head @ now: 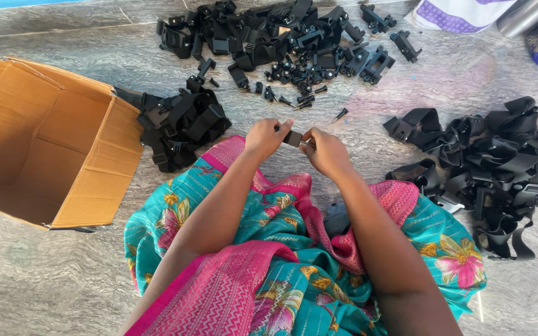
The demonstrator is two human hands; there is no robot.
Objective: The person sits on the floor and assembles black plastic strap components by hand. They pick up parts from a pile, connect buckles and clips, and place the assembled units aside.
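Both forearms reach forward — left hand and right hand meet, each grip pinched closed.

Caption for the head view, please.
Seated on the floor, a person's left hand and right hand hold a small black part, between strap piles, loose clips and a cardboard box.

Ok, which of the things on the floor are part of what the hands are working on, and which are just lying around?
In use:
left hand and right hand, both on one small black plastic piece
pile of black plastic parts
loose black screws
heap of black straps
strapped pieces beside the box

Lying about:
open cardboard box
purple patterned cloth
metal tube
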